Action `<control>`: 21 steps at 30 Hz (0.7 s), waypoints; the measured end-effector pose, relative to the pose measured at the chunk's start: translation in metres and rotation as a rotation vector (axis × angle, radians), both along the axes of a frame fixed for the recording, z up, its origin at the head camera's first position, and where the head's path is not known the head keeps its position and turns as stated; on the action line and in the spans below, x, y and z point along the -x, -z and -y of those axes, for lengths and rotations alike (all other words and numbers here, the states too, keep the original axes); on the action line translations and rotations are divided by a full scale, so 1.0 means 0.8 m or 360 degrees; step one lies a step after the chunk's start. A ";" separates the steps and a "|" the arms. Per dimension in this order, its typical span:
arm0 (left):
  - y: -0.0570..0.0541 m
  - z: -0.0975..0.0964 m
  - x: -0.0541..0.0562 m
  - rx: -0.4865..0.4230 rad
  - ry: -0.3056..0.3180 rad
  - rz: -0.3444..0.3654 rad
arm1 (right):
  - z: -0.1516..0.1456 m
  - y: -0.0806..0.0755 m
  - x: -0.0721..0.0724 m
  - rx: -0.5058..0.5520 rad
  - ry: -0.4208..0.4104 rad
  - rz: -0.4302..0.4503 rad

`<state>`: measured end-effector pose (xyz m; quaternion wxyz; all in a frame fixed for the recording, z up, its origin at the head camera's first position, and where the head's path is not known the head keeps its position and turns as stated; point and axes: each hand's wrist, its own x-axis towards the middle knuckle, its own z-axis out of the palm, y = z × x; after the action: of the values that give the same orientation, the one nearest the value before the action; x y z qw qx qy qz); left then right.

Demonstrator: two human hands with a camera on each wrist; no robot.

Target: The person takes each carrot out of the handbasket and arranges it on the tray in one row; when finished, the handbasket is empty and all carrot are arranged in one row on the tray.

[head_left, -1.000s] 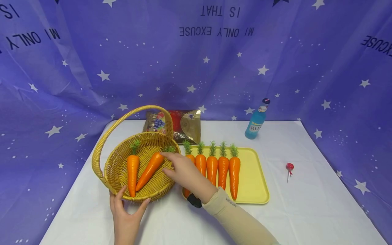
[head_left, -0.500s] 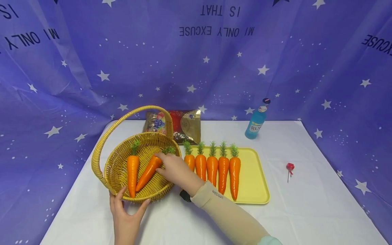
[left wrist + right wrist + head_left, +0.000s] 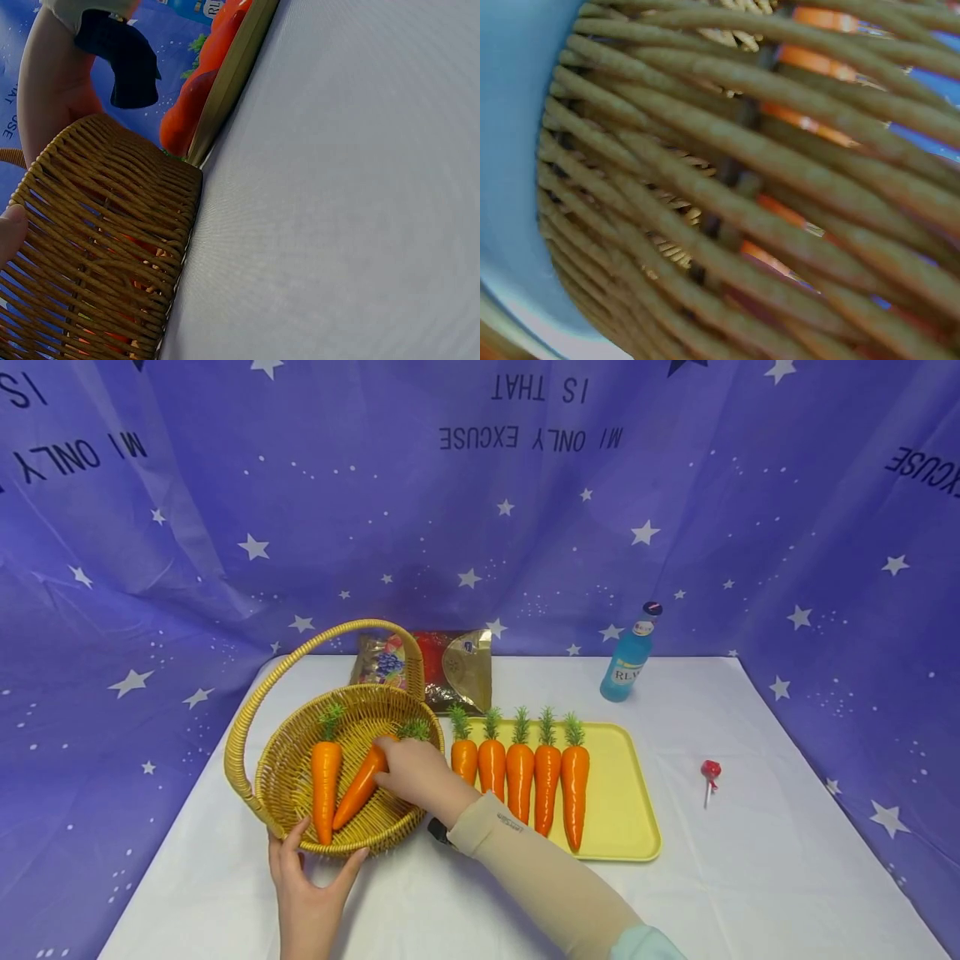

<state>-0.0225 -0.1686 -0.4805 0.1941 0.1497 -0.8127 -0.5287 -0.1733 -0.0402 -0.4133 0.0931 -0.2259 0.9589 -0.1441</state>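
Note:
A wicker basket (image 3: 281, 764) with an arched handle stands on the left of the table, holding two orange toy carrots with green tops. One carrot (image 3: 325, 785) lies near its left side; the other carrot (image 3: 356, 795) slants toward the right. My right hand (image 3: 423, 772) reaches in from the right, fingers and thumb around the upper part of the slanted carrot. At the basket's near rim, my left hand (image 3: 310, 889) holds it with thumb and fingers spread. In the left wrist view, the thumb (image 3: 12, 229) rests against the woven wall. Weave fills the right wrist view.
Right of the basket, a yellow tray (image 3: 622, 793) bears several carrots (image 3: 547, 777) side by side, partly covered by the right forearm. Behind stand a shiny snack bag (image 3: 457, 668) and a blue bottle (image 3: 628, 664). A red lollipop (image 3: 710, 770) lies at the right.
My right hand has moved left over the slanted carrot, its fingers closing around the upper part. The left hand and basket stay where they were.

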 end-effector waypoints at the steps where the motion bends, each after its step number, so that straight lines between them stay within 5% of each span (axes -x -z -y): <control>1: 0.000 0.000 0.000 -0.0001 0.0000 0.0002 | 0.002 0.001 0.001 -0.0009 0.0003 0.0003; 14: 0.000 -0.001 0.000 -0.0014 0.0000 0.0014 | 0.020 0.016 0.011 -0.0161 0.0011 -0.0060; 21: 0.000 -0.001 0.000 -0.0009 -0.0002 -0.0023 | 0.019 0.017 0.014 -0.0009 -0.0001 -0.0028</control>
<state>-0.0223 -0.1680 -0.4805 0.1998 0.1469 -0.8097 -0.5318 -0.1842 -0.0554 -0.4267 0.0852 -0.2271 0.9601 -0.1395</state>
